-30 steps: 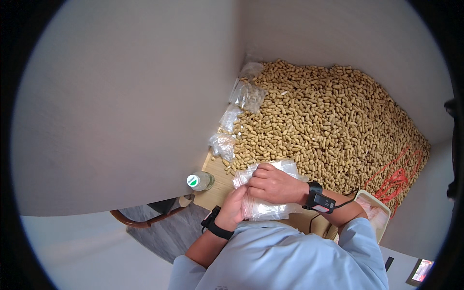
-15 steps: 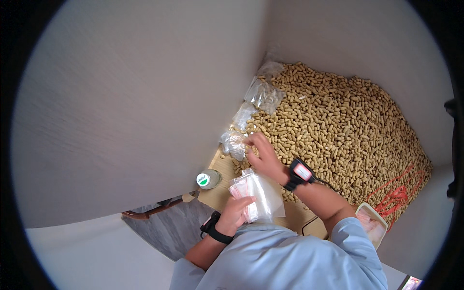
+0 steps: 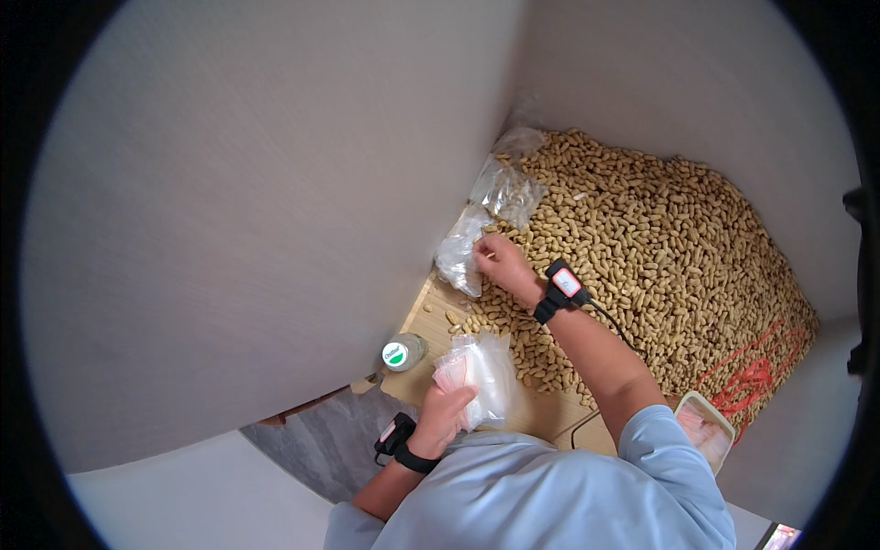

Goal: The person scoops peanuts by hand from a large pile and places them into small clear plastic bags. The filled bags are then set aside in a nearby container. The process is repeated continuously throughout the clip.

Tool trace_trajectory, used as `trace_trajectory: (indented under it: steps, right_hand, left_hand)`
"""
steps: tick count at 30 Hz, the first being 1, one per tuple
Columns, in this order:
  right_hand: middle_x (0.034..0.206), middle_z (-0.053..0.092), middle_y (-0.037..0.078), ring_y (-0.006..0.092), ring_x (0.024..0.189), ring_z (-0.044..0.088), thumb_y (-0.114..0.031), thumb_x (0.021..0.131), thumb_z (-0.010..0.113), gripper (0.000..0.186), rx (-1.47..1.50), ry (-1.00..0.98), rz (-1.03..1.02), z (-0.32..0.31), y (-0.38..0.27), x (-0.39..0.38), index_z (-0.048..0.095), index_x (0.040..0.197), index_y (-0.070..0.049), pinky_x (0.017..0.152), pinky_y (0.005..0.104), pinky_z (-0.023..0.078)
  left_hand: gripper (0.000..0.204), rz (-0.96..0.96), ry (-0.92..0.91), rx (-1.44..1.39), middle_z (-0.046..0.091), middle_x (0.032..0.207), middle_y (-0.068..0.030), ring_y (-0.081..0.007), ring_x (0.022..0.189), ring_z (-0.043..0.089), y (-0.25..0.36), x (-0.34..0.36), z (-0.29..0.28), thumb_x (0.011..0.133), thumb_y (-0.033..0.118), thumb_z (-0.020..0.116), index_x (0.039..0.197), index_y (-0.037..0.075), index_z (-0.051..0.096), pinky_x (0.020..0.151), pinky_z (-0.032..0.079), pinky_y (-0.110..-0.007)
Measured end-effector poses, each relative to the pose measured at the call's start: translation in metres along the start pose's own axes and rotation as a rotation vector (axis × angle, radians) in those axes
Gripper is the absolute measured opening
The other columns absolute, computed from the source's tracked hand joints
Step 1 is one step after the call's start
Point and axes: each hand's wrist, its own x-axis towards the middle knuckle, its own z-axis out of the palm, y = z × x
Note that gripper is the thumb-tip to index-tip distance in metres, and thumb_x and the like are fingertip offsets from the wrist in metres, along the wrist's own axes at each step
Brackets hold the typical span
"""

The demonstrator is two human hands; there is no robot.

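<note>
At table's (image 3: 424,324) left edge: right hand (image 3: 500,264) curled, grip unclear, one plastic bag (image 3: 458,258) | left hand (image 3: 444,418) clamped, one zip-bag stack (image 3: 488,374)

Peanuts (image 3: 642,257) lie on the table (image 3: 550,417), plastic bags (image 3: 458,263) at their left (a bottle (image 3: 405,352) stands nearer).

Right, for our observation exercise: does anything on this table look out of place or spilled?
Yes. The red string lies in a loose tangle on the right of the peanut heap, looking untidy. A stray peanut sits apart from the heap on the table's bare left part.
</note>
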Motion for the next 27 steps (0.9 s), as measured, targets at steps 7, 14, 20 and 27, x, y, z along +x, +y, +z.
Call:
trace_trajectory:
  steps: [7, 14, 20, 27]
  right_hand:
    - [0.106, 0.055, 0.019, 0.0341, 0.098, 0.053, -0.022, 0.074, 0.07, 0.055, -0.279, -0.116, -0.19, 0.043, 0.006, -0.019, 0.05, 0.121, -0.001, 0.088, 0.0399, 0.043]
    - [0.073, 0.059, 0.005, 0.0124, 0.062, 0.057, -0.003, 0.084, 0.054, 0.013, 0.523, -0.158, 0.418, 0.02, 0.023, -0.003, 0.058, 0.096, 0.001, 0.057, 0.0256, 0.047]
    - [0.073, 0.059, 0.003, 0.0103, 0.062, 0.056, -0.004, 0.088, 0.052, 0.008, 0.638, -0.241, 0.517, 0.015, 0.018, -0.002, 0.059, 0.092, -0.001, 0.057, 0.0228, 0.047]
    - [0.088, 0.063, 0.01, 0.0226, 0.079, 0.061, -0.005, 0.083, 0.059, 0.016, -0.163, 0.03, 0.049, 0.004, 0.013, 0.026, 0.061, 0.097, 0.003, 0.071, 0.0303, 0.051]
  left_hand:
    - [0.038, -0.071, -0.07, 0.031, 0.059, 0.109, -0.0081, -0.0167, 0.096, 0.059, -0.007, 0.01, 0.01, 0.084, -0.002, 0.054, 0.121, -0.002, 0.05, 0.084, 0.05, -0.032]
    - [0.038, -0.026, -0.057, 0.008, 0.059, 0.11, -0.0086, -0.0166, 0.096, 0.059, -0.002, 0.006, 0.009, 0.084, -0.002, 0.054, 0.122, -0.002, 0.049, 0.084, 0.05, -0.032]
    - [0.038, -0.053, -0.059, 0.047, 0.058, 0.11, -0.0082, -0.0163, 0.097, 0.059, -0.001, 0.009, 0.008, 0.085, -0.001, 0.053, 0.122, -0.002, 0.049, 0.085, 0.049, -0.032]
    - [0.039, -0.08, -0.032, 0.049, 0.058, 0.112, -0.0086, -0.0168, 0.1, 0.058, 0.001, 0.014, 0.011, 0.085, -0.002, 0.053, 0.124, -0.002, 0.047, 0.087, 0.048, -0.033]
